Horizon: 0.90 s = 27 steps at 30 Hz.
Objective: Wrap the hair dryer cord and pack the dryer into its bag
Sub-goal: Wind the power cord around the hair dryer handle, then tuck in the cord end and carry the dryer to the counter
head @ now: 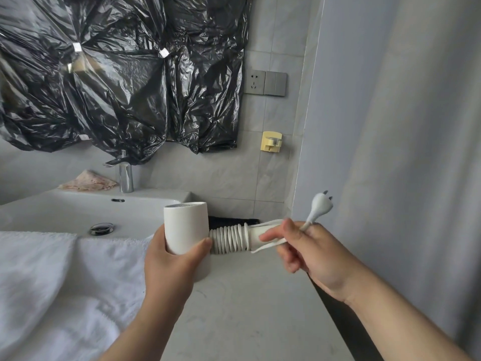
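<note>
Cord-wrapping step, judged near its end. Your left grip (177, 259) curls round the head of the dryer (186, 227), held above the surface (247, 308) just right of the sink (65, 212); the cord (229, 239) lies coiled tight along the handle. Your right grip (309, 251) pinches the last loose length, with the plug (318, 207) standing up beyond it. The next move calls for securing this tail so the coils hold, then finding the bag, which is not in view.

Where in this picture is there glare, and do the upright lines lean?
Head view: glare patches on the crinkled black plastic sheet and the chrome faucet; the wall edge at right leans, a wide-angle effect; the hair dryer and plug look sharp.
</note>
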Each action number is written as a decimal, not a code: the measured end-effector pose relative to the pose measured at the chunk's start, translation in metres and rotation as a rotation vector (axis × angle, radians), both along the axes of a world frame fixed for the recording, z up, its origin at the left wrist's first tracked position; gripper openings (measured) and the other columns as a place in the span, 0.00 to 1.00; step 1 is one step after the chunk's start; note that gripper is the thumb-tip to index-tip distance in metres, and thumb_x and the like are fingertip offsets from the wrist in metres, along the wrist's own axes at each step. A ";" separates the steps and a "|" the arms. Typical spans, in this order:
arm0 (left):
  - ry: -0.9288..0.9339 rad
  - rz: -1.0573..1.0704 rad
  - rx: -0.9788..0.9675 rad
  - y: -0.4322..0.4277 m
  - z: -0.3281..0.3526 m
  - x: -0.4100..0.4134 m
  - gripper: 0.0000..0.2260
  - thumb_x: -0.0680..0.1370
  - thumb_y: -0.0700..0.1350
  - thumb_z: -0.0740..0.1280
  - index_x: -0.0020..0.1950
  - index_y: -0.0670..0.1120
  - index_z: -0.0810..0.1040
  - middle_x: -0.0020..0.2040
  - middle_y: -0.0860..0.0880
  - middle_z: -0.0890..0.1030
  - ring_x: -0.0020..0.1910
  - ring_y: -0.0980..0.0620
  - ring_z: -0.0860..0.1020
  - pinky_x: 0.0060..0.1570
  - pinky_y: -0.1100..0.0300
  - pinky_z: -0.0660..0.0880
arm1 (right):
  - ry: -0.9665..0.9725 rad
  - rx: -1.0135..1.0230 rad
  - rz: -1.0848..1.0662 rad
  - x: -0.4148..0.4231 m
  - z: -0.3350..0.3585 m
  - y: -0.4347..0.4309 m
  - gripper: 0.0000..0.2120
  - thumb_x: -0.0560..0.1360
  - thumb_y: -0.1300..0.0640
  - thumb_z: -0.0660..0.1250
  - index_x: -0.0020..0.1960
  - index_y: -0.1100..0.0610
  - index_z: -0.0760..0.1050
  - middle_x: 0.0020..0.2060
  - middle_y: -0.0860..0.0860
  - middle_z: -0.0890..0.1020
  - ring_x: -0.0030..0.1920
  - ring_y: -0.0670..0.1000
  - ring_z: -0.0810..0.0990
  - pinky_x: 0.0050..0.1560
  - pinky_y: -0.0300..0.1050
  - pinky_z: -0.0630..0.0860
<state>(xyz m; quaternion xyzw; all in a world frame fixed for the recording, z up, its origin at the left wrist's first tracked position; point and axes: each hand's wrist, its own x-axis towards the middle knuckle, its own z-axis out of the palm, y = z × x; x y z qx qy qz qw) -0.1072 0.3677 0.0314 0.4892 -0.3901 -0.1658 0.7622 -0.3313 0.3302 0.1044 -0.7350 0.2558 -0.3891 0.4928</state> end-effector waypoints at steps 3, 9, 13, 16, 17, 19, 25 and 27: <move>0.018 0.017 0.028 -0.001 -0.008 0.004 0.18 0.61 0.51 0.77 0.49 0.56 0.79 0.42 0.52 0.83 0.40 0.52 0.81 0.36 0.51 0.78 | -0.049 -0.070 -0.184 0.003 0.001 0.001 0.19 0.75 0.40 0.63 0.36 0.52 0.81 0.25 0.44 0.66 0.29 0.46 0.64 0.35 0.42 0.63; 0.000 -0.003 0.056 0.004 -0.020 0.002 0.17 0.61 0.50 0.77 0.47 0.58 0.78 0.41 0.52 0.83 0.40 0.51 0.81 0.34 0.54 0.78 | 0.034 -0.297 -0.298 0.005 -0.003 -0.002 0.16 0.73 0.45 0.61 0.35 0.55 0.75 0.37 0.52 0.75 0.41 0.48 0.74 0.46 0.35 0.69; -0.095 -0.204 0.108 0.013 -0.026 0.004 0.22 0.58 0.51 0.77 0.51 0.58 0.81 0.43 0.50 0.84 0.39 0.53 0.82 0.37 0.52 0.81 | 0.213 -0.415 -0.290 0.002 0.007 -0.007 0.23 0.77 0.37 0.58 0.42 0.56 0.79 0.41 0.50 0.82 0.46 0.43 0.79 0.45 0.29 0.71; -0.114 -0.369 0.125 0.019 -0.028 0.002 0.23 0.58 0.52 0.77 0.53 0.53 0.82 0.46 0.43 0.85 0.43 0.45 0.83 0.42 0.46 0.81 | 0.311 -0.310 -0.292 0.004 0.015 -0.016 0.24 0.74 0.36 0.55 0.39 0.53 0.79 0.35 0.47 0.83 0.36 0.40 0.80 0.45 0.38 0.74; -0.114 -0.406 0.125 0.021 -0.027 0.001 0.24 0.59 0.51 0.77 0.54 0.52 0.82 0.46 0.42 0.84 0.44 0.44 0.82 0.43 0.45 0.81 | 0.318 -0.256 -0.291 0.006 0.015 -0.017 0.24 0.76 0.37 0.56 0.38 0.55 0.78 0.33 0.49 0.83 0.33 0.43 0.80 0.42 0.41 0.76; -0.114 -0.456 0.118 0.022 -0.026 0.000 0.24 0.60 0.50 0.77 0.56 0.50 0.82 0.48 0.40 0.84 0.46 0.42 0.82 0.45 0.44 0.80 | 0.340 -0.156 -0.340 0.009 0.011 -0.017 0.26 0.79 0.39 0.56 0.36 0.59 0.76 0.28 0.53 0.81 0.27 0.48 0.78 0.35 0.43 0.78; -0.033 -0.539 0.072 0.027 -0.020 0.000 0.24 0.59 0.50 0.78 0.54 0.50 0.83 0.49 0.38 0.84 0.46 0.41 0.82 0.45 0.44 0.79 | 0.534 -0.029 -0.452 0.011 -0.005 -0.008 0.25 0.79 0.40 0.57 0.38 0.60 0.73 0.22 0.53 0.76 0.22 0.52 0.73 0.29 0.43 0.74; -0.097 -0.542 0.062 0.029 -0.017 -0.002 0.24 0.60 0.49 0.78 0.55 0.49 0.82 0.48 0.39 0.84 0.46 0.44 0.83 0.44 0.49 0.80 | 0.511 0.067 -0.393 0.012 -0.008 -0.005 0.23 0.79 0.41 0.60 0.38 0.60 0.73 0.23 0.53 0.74 0.22 0.51 0.71 0.26 0.40 0.72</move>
